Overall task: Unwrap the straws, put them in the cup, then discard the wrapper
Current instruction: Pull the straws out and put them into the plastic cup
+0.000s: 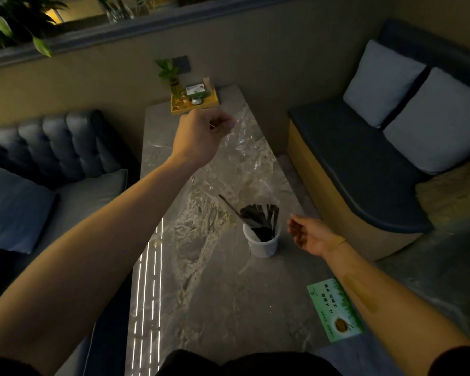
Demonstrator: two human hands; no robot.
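Note:
A white cup (pixel 261 244) stands on the marble table (pixel 215 294), right of centre. Several dark straws (pixel 261 217) fan out of it, and one leans far out to the upper left. My left hand (pixel 201 134) is raised above the far half of the table, fingers pinched on the top edge of a clear plastic wrapper (pixel 244 158) that hangs down toward the cup. My right hand (pixel 308 234) hovers just right of the cup, palm up, fingers loosely apart, holding nothing.
A green printed card (pixel 335 310) lies at the table's right edge near my right forearm. A yellow tray (pixel 193 104) with a small plant and a box sits at the far end. A tufted sofa (pixel 52 147) flanks the left, a cushioned bench (pixel 364 169) the right.

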